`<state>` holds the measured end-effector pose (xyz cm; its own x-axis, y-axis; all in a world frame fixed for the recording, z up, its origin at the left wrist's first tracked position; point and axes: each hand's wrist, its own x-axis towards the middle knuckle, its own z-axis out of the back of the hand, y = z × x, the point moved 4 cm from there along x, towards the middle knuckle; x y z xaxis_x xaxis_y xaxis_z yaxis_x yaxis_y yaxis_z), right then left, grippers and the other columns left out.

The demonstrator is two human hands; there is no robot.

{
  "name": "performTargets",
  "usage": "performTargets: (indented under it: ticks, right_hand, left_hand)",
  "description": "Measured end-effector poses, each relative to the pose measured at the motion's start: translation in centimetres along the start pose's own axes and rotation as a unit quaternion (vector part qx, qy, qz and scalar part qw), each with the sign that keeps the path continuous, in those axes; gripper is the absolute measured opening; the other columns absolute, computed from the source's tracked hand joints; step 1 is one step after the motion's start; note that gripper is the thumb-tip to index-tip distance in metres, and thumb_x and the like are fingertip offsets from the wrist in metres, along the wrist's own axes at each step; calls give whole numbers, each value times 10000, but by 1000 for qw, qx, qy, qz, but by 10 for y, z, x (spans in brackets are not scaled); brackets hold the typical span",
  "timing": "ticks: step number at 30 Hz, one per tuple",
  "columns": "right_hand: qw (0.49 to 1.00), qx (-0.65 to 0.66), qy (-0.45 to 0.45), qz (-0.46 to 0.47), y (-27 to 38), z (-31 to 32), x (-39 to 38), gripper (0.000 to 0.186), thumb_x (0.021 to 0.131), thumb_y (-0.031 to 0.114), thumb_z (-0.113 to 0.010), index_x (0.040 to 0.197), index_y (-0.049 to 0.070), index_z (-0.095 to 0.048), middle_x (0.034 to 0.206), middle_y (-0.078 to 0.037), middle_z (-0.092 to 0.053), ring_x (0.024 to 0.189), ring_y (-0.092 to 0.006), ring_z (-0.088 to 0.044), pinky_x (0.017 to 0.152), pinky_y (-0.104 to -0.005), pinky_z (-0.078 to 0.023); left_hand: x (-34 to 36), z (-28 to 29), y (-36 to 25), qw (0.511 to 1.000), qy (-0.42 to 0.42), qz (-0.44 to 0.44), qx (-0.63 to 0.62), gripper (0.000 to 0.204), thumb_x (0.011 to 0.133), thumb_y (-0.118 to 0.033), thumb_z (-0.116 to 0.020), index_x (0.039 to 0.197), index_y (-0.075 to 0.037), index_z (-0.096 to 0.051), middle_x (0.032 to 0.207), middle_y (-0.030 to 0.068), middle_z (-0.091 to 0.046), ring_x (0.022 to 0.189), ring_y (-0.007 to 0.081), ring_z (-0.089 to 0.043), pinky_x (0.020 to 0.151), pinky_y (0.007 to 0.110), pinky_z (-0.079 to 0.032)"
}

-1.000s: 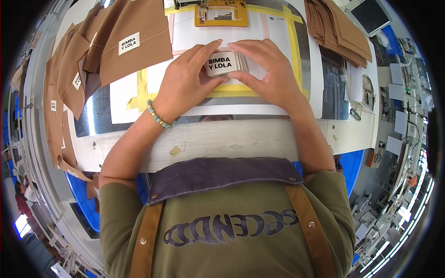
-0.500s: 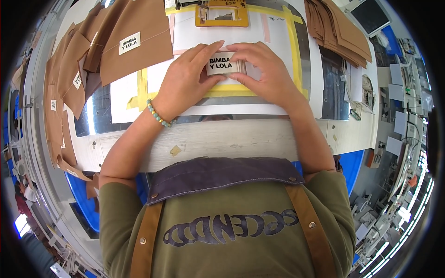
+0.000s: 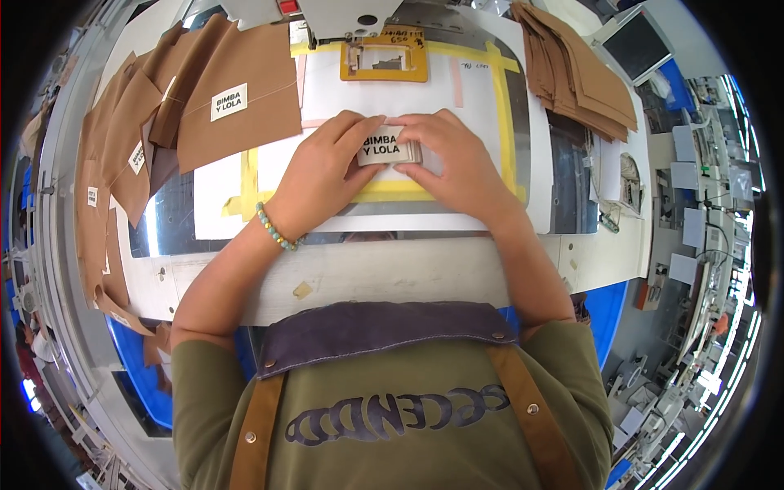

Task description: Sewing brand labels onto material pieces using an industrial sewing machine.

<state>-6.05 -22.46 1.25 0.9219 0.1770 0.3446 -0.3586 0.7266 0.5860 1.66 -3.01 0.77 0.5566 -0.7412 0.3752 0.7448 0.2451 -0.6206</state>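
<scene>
Between both hands is a small stack of cream rectangular labels [image 3: 381, 148] with dark printing on the top one. My left hand [image 3: 325, 163] closes on the stack's left end, a beaded bracelet at its wrist. Fingers and thumb of my right hand [image 3: 453, 163] grip the right end, where the edges of several labels show. Under the hands lies a white sheet [image 3: 408, 102] bordered with yellow tape. Just beyond them sits a yellow frame [image 3: 384, 75] with a window, below a machine head [image 3: 359, 18].
Brown pieces [image 3: 261, 73] bearing cream labels overlap at the left. Another pile of plain brown pieces [image 3: 572, 73] lies at the far right, near a dark screen [image 3: 635, 45]. Blue bins [image 3: 147, 371] show below the pale table edge [image 3: 376, 265].
The view has shifted, so the table and hands sit lower in the picture and more of the machine head shows. Both hands still hold the label stack.
</scene>
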Motion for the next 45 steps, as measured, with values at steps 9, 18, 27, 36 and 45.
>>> performTargets:
  ticks: [9,18,27,36,45]
  right_hand:
    - [1000,5,17,-7,1,2,0,365,888,178,-852,1202,72,-701,1314,-66,-721,1138,-318,-634,1000,-433,-552]
    - [1000,-17,15,-4,1,2,0,544,892,193,-854,1403,94,-697,1307,-110,-667,1202,-327,-640,1035,-437,-551]
    - [999,-16,32,-6,9,22,-2,526,932,217,-847,1419,90,-691,1404,-123,-668,1251,-333,-664,1075,-416,-550]
    - [898,-399,-161,-96,-79,209,-38,399,1019,70,-665,1413,108,-714,1402,-167,-712,1340,-383,-639,1162,-464,-489]
    - [895,-393,-111,-177,-147,233,-68,401,1049,102,-654,1445,118,-711,1473,-131,-711,1327,-339,-689,1121,-418,-537]
  left_hand:
    - [0,1,0,999,26,29,-11,604,870,-40,-853,1442,-38,-662,1245,146,-672,889,271,-695,768,353,-587]
    - [2,0,-1,999,5,27,-37,536,877,-45,-845,1381,-5,-666,1206,123,-653,795,231,-691,741,362,-582]
    - [2,4,-4,998,35,39,-35,530,893,-107,-852,1383,-17,-672,1194,120,-651,824,244,-694,783,389,-583]
    - [-17,63,47,983,0,36,180,565,940,-176,-828,1448,-24,-631,1410,150,-659,1154,373,-696,999,433,-570]
    - [-43,155,221,931,-40,193,308,734,1129,-545,-535,1716,-120,-410,1805,152,-336,1656,353,-323,1340,418,-273]
